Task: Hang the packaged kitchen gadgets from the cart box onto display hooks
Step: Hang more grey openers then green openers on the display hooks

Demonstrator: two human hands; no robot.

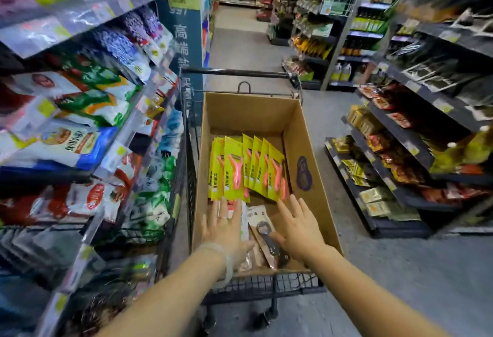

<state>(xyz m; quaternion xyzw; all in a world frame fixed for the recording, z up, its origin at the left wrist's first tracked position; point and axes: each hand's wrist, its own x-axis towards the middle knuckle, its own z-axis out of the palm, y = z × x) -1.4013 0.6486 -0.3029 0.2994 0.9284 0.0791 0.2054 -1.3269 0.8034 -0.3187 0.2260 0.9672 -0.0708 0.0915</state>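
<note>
Two bare forearms, no sleeves in view. Pale, translucent bangle (226,262) around left wrist, smooth and rounded. Thin light-coloured ring (223,217) on one finger of left hand (226,230). Nothing worn on right hand (298,227) or wrist. Fingernails short, unpainted as far as visible.

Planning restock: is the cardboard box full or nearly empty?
Partly filled: the brown cardboard box holds one row of yellow gadget packs, upper walls bare.
</note>
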